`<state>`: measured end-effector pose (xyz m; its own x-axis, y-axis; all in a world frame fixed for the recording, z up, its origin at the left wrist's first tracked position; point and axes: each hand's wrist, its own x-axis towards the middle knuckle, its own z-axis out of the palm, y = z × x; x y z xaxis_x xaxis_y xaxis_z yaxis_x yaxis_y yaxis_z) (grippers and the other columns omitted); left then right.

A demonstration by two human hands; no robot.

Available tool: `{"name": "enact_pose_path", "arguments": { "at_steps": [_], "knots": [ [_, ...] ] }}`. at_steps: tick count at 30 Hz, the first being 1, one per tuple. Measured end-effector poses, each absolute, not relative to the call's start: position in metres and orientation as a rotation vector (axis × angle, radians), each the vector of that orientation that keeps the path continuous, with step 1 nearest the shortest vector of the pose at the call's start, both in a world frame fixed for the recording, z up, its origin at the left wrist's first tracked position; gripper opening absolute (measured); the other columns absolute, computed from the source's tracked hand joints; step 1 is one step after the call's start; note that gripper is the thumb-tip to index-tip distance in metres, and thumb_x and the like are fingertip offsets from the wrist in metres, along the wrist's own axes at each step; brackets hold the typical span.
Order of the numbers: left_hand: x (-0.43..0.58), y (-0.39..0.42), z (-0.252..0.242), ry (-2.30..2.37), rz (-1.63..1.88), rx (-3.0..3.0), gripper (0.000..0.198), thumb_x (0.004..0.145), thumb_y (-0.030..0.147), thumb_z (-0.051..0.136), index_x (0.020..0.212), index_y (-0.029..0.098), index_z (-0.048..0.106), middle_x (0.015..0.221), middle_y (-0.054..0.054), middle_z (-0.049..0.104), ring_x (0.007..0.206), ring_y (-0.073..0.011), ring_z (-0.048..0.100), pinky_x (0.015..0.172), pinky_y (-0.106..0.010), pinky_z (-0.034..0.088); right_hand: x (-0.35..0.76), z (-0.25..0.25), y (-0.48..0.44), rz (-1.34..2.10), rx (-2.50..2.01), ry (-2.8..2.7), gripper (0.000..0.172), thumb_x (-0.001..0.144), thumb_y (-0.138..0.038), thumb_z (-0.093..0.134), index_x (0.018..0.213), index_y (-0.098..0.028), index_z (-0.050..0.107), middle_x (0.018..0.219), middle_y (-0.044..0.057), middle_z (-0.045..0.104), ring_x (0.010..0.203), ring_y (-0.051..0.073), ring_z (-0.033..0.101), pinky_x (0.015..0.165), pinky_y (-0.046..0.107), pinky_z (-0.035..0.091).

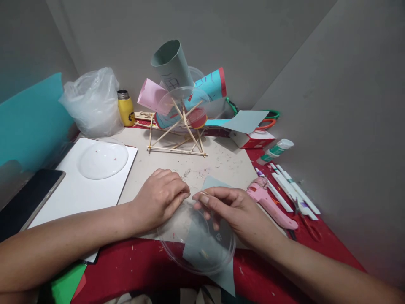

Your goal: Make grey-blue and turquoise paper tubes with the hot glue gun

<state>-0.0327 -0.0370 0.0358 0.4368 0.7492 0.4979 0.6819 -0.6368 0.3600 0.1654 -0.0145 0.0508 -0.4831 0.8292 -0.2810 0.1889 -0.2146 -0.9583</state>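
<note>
My left hand (pixel 167 193) is curled, with the thumb and fingertips pressed together. Facing it, my right hand (pixel 226 203) pinches between thumb and forefinger. What either pinch holds is too small or hidden to make out. The fingertips of both hands almost meet above a round clear plastic lid (pixel 202 270). Under the lid lies a grey-blue sheet of paper (pixel 223 282), partly seen through it. Farther back stands a wheel-like model: a wooden stick frame (pixel 177 148) with clear discs and paper cups, among them a grey cup (pixel 174 69), a pink cup (pixel 152 96) and a blue cup (pixel 210 88).
At right lie a pink glue gun (pixel 274 204), markers (pixel 297 190), scissors (pixel 305 217) and a glue stick (pixel 278 150). A red-and-white box (pixel 256 140) stands behind. At left are a white lid (pixel 103 160), a phone (pixel 28 198), a plastic bag (pixel 93 103) and a yellow bottle (pixel 125 109).
</note>
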Motion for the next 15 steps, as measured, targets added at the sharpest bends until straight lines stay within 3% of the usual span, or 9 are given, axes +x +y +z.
{"name": "enact_pose_path", "arguments": {
  "at_steps": [5,15],
  "knots": [
    [-0.0312,-0.0364,0.0331,1.268,1.019,2.664,0.019,0.093,0.016,0.045,0.081,0.014,0.059,0.076,-0.006,0.062,0.071,-0.0170,0.051,0.069,-0.031,0.040,0.1655,0.0520,-0.0158,1.756,-1.225,-1.566,0.031,0.075,-0.047,0.070,0.071,-0.016,0.075,0.056,-0.001,0.057,0.048,0.007,0.045,0.042,0.017,0.040],
    [-0.0302,-0.0379,0.0307,1.152,1.120,3.144,0.019,0.092,0.012,0.046,0.082,0.010,0.062,0.070,-0.006,0.058,0.068,-0.0188,0.047,0.067,-0.033,0.041,0.1611,0.0506,-0.0167,1.806,-1.284,-1.466,0.037,0.071,-0.052,0.071,0.066,-0.015,0.071,0.055,-0.001,0.060,0.039,0.006,0.046,0.041,0.019,0.037]
  ]
}}
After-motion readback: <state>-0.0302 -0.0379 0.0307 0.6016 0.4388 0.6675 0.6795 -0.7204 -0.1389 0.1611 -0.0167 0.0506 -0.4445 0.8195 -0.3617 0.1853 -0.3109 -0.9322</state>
